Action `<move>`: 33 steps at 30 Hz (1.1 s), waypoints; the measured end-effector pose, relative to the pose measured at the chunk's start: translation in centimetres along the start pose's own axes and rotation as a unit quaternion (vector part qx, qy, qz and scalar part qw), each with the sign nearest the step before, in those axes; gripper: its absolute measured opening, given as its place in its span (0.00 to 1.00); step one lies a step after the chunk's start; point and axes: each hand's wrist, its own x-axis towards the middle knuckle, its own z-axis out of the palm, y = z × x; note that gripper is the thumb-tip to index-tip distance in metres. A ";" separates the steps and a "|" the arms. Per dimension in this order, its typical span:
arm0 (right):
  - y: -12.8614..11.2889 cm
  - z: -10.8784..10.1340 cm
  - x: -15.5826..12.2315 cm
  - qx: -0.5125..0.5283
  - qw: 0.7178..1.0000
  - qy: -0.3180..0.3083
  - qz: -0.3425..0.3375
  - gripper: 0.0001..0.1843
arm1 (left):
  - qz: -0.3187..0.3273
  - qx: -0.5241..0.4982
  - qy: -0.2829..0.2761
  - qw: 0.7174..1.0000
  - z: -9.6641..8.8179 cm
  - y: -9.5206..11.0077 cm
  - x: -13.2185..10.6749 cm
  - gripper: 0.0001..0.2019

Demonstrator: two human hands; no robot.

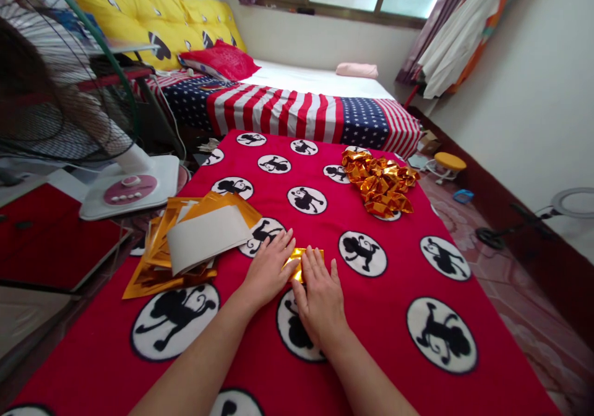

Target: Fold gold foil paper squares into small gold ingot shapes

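A small piece of shiny gold foil paper (297, 270) lies on the red tablecloth, partly covered by both hands. My left hand (269, 268) rests over its left side, fingers stretched out and pointing away from me. Flat on the right side lies my right hand (320, 295), its fingers extended too. Left of the hands is a loose stack of gold foil sheets (158, 252), with a pale grey-white sheet (208, 236) on top. A heap of folded gold foil pieces (380, 184) sits at the table's far right.
The table wears a red cloth (371, 342) with monkey prints in white circles. A fan with a white base (132, 187) stands at the left. Beyond the table is a bed with a flag-patterned cover (278, 109). A yellow-topped stool (450, 161) stands on the floor at right.
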 end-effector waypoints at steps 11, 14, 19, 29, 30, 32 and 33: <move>0.1 0.1 -0.1 0.041 0.999 0.009 0.009 0.28 | -0.200 -0.017 0.015 0.980 -1.8 0.3 2.3 0.12; 0.5 0.1 -0.1 0.098 0.995 0.018 0.011 0.26 | -0.172 -0.105 0.033 0.979 -1.6 0.1 2.6 0.09; 2.1 0.0 0.9 0.243 0.954 0.165 0.058 0.22 | -0.144 -0.290 0.080 0.943 -0.3 -0.7 2.8 0.08; 3.9 -0.8 5.0 0.482 0.860 0.085 0.144 0.13 | -0.106 -0.430 0.114 0.889 0.0 -1.5 2.3 0.10; 3.8 -0.7 5.0 0.488 0.858 0.084 0.139 0.11 | -0.106 -0.428 0.113 0.890 -0.1 -1.5 2.3 0.10; 3.6 -0.6 5.0 0.495 0.854 0.086 0.134 0.11 | -0.108 -0.413 0.102 0.898 -0.2 -1.4 2.3 0.11; 3.6 -0.6 4.9 0.497 0.853 0.086 0.134 0.11 | -0.110 -0.403 0.092 0.904 -0.3 -1.3 2.2 0.12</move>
